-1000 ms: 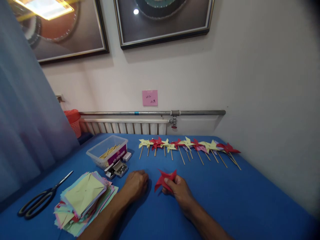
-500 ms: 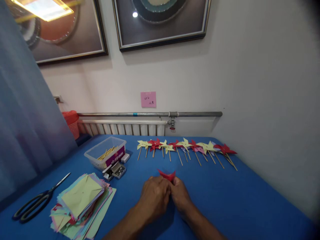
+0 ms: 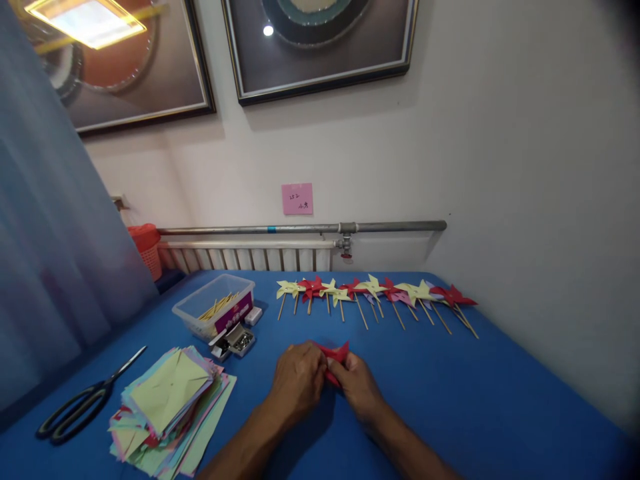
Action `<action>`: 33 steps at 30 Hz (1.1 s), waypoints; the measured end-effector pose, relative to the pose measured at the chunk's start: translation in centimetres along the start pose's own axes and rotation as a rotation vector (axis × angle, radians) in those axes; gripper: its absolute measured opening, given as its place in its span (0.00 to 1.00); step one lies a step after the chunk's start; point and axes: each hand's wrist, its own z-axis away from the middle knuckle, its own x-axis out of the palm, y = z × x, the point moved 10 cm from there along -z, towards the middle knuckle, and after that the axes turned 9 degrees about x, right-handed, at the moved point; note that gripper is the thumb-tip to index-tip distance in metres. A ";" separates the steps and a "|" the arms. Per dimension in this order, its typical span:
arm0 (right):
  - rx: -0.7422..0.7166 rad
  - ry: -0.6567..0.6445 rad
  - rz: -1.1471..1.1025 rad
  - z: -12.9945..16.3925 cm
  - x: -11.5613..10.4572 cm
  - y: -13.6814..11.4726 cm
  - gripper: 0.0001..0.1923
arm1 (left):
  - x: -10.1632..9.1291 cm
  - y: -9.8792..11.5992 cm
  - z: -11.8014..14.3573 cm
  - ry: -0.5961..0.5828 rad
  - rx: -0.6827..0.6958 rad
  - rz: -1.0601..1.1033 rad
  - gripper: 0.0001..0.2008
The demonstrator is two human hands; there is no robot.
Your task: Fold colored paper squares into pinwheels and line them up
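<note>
A folded red paper pinwheel is held between both hands above the blue table. My left hand has its fingers curled onto the paper's left side. From the right, my right hand pinches it, with the thumb over the front. Parts of the paper are hidden behind the fingers, and I cannot tell whether a pin is in them. Farther back lies a row of finished pinwheels on sticks, in red, pale yellow, pink and lilac.
Left of my hands lies a stack of coloured paper squares, with black-handled scissors beyond it. A clear plastic box holds wooden sticks. Beside it is a small open box of pins. The blue table meets the wall.
The hands have shifted slightly left and the red paper has turned and folded between them. My right thumb now lies across its front. The view has moved slightly.
</note>
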 end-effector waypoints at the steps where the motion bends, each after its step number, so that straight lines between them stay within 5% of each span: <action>1: 0.015 -0.009 -0.017 0.0 0.1 0.1 0.16 | 0.0 0.0 0.0 -0.002 0.000 0.006 0.07; 13: 0.132 -0.029 -0.206 0.5 0.3 0.2 0.22 | -0.5 -0.4 -0.1 0.053 0.027 0.160 0.07; 33: 0.066 0.008 -0.196 0.4 0.0 -0.5 0.23 | 0.2 -1.3 0.1 0.070 -0.099 0.288 0.06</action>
